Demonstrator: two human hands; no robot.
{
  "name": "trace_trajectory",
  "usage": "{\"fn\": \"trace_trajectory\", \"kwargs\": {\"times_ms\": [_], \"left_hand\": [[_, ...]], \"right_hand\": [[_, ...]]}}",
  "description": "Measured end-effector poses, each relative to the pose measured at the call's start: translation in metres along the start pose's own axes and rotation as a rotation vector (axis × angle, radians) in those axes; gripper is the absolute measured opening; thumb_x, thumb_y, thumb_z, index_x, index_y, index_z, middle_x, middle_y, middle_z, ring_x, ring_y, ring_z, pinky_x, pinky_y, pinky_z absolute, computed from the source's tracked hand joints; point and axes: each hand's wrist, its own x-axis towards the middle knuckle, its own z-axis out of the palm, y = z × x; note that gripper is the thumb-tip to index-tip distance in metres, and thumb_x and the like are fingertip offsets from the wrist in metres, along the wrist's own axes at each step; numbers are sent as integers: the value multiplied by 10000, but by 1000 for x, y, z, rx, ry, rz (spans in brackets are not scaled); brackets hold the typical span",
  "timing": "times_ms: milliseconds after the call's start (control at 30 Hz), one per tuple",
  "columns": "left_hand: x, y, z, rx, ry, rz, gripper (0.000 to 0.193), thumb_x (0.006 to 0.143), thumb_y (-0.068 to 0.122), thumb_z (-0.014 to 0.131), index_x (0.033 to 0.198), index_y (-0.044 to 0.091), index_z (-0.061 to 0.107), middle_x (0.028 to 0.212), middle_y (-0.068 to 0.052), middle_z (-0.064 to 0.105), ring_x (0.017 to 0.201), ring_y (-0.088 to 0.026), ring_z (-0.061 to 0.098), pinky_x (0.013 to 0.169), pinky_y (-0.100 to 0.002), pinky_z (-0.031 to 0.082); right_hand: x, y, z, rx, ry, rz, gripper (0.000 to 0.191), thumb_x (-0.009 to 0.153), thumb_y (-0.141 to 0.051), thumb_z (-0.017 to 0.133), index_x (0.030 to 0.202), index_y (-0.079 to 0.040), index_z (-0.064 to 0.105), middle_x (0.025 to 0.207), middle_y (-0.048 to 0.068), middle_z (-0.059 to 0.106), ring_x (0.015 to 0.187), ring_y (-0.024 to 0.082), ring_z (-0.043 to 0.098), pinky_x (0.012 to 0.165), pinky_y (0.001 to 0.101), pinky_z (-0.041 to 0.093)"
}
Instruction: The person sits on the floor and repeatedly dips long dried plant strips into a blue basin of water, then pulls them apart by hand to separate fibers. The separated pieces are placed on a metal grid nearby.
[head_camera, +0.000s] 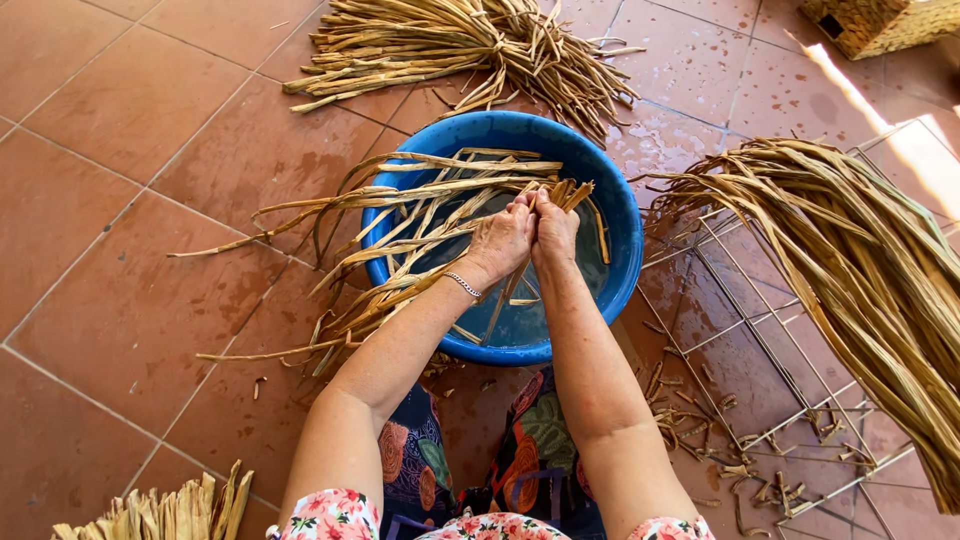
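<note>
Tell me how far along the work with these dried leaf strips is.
Done: a bundle of strips lies on the tiles beyond the blue basin. In hand: the left hand and right hand grip one strip together over the basin, where more strips soak. Left: a large pile of long leaves lies on the wire rack.

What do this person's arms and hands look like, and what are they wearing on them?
Both arms are bare from the upper arm down. Short floral sleeves, white with pink and green flowers, show at the bottom edge. The left hand has a thin silver chain bracelet at its wrist. The right hand and its wrist carry nothing that shows. No gloves and no watch can be seen.
</note>
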Motion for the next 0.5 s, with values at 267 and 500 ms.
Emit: {"fn": "trace_trajectory", "kwargs": {"times_ms": [267,500], "left_hand": [[-25,25,-9,9,-457,-47,334,1026,301,388,1025,52,611,846,-208,734,780,-393,739,764,-525,580],[-41,39,-20,-27,-332,64,302,958,281,467,947,28,631,764,-269,704,769,-459,712,774,-553,567]], "right_hand": [[17,-54,-23,129,244,38,223,1022,-222,562,865,-70,605,694,41,577,590,209,603,589,490,611],[28,-75,-64,235,217,84,282,1056,-305,535,845,-119,541,656,4,515,573,190,558,610,492,603]]}}
